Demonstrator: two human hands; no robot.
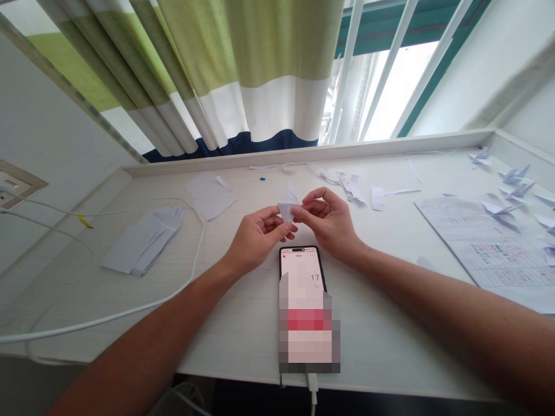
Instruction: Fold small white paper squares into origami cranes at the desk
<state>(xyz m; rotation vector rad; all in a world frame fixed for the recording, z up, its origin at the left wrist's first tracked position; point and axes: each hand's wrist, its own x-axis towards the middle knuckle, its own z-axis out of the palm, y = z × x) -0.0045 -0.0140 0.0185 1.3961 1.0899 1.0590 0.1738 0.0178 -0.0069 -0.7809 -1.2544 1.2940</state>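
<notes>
A small piece of folded white paper [286,209] is held up between my two hands, just above the top end of a phone. My left hand [259,236] pinches its lower left side between thumb and fingers. On the right side, my right hand [326,218] grips the paper with thumb and forefinger. The paper narrows to a point at its bottom, and my fingertips cover part of it. Below my hands the phone [301,289] lies screen up near the table's front edge, its lower part blurred out.
A stack of folded paper [145,240] and loose sheets [212,196] lie left on the white table [243,341]. Paper scraps [353,188] are behind my hands. Several folded paper cranes [503,214] stand around a written sheet [468,237] at right. A white cable [197,260] loops at left.
</notes>
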